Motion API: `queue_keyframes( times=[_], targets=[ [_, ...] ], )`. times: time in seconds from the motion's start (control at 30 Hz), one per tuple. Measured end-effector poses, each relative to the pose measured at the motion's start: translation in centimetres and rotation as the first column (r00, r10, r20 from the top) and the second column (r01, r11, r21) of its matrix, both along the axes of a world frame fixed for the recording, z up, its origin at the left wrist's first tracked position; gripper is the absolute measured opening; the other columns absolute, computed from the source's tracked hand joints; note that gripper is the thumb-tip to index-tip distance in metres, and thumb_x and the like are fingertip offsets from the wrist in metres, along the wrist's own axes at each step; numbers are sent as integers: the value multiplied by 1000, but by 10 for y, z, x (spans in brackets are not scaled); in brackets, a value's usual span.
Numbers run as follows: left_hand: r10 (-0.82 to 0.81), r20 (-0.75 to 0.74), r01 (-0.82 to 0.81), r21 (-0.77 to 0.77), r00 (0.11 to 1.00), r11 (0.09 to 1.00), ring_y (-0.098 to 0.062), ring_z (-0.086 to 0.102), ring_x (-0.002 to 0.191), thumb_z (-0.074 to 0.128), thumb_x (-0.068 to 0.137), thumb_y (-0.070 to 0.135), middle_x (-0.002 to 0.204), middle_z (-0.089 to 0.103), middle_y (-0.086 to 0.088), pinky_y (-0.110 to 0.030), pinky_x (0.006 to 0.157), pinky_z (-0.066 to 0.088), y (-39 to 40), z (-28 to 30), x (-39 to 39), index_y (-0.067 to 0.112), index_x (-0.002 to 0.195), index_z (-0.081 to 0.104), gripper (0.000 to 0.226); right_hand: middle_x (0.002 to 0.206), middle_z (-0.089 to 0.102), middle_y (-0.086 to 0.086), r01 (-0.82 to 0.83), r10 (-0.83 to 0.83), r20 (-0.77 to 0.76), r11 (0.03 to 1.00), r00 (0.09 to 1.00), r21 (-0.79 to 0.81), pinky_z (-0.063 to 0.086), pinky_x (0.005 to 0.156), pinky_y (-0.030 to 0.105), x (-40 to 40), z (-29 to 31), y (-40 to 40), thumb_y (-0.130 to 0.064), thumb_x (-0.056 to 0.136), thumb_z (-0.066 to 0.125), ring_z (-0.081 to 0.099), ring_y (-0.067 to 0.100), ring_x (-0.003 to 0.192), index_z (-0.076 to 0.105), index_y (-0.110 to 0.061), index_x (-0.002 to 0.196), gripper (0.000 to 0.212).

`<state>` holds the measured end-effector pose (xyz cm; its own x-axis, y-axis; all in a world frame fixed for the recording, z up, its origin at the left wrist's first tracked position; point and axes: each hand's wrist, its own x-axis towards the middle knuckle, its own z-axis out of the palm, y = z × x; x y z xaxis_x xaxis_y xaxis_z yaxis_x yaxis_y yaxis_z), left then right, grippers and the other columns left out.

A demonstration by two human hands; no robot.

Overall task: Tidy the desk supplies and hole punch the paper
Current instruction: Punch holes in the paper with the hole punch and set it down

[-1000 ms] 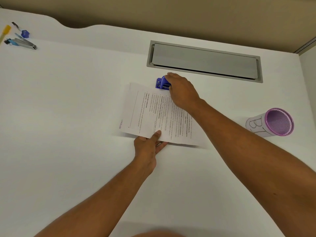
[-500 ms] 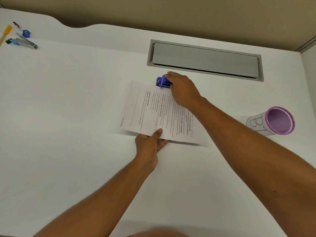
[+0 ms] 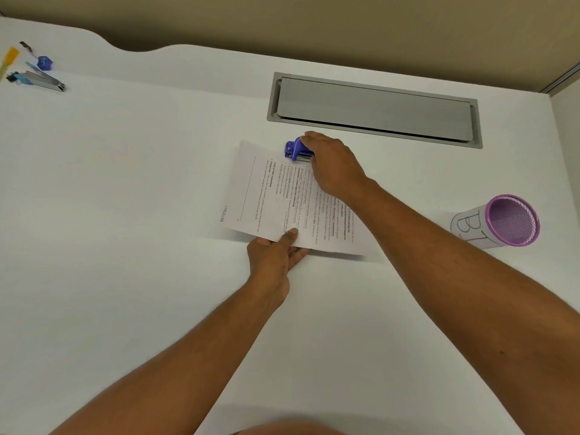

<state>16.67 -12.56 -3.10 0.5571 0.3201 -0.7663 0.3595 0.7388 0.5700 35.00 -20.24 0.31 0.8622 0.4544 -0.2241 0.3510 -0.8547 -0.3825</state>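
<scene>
Paper (image 3: 270, 196), a printed sheet, lies near the middle of the white desk (image 3: 125, 215), with its far edge fed into the blue hole punch (image 3: 295, 150). Your right hand (image 3: 335, 166) rests on top of the hole punch, fingers curled down over its body so that only the left end of the punch shows. Your left hand (image 3: 273, 255) pinches the near edge of the sheet: the thumb lies on the printed side and the other fingers sit beneath the edge, which is lifted slightly off the desk. The hole punch sits just in front of the grey cable-tray lid (image 3: 373, 109) set into the desk. A purple mesh pen cup (image 3: 499, 221) lies on its side to the right, well apart from the sheet, with its open mouth turned toward you and a white label marked "B" wrapped around it. At the far left corner lie a metal stapler (image 3: 44, 81), a small blue item (image 3: 45, 63) and a yellow item (image 3: 9, 58) cut off by the frame edge.
</scene>
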Motion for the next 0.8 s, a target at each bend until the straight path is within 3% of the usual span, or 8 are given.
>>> queue_keyframes(
  times=[0.27,0.6,0.8],
  targets=[
    [11,-13,-11,-1,1000,1000,-31,79,107,75,96,-2,125,78,-11,-34,73,68,0,1,8,9,141,63,48,169,32,2,-22,22,32,1000,999,-8,24,125,33,0,-3,-1,-4,105,54,32,21,155,35,-18,160,60],
    [21,-30,-22,-25,999,999,-31,79,107,75,95,-5,123,78,-11,-40,80,69,1,-1,8,9,138,65,46,171,28,2,-56,60,69,997,996,-50,27,125,35,-1,-5,-2,-5,106,53,28,22,157,32,-18,161,60],
    [29,-36,-30,-31,999,999,-32,79,107,75,94,-5,123,78,-12,-39,78,69,1,-3,9,7,138,64,46,173,18,4,-83,89,77,994,993,-76,17,128,35,-7,-7,-2,-8,107,51,18,23,160,22,-15,164,64]
  ],
)
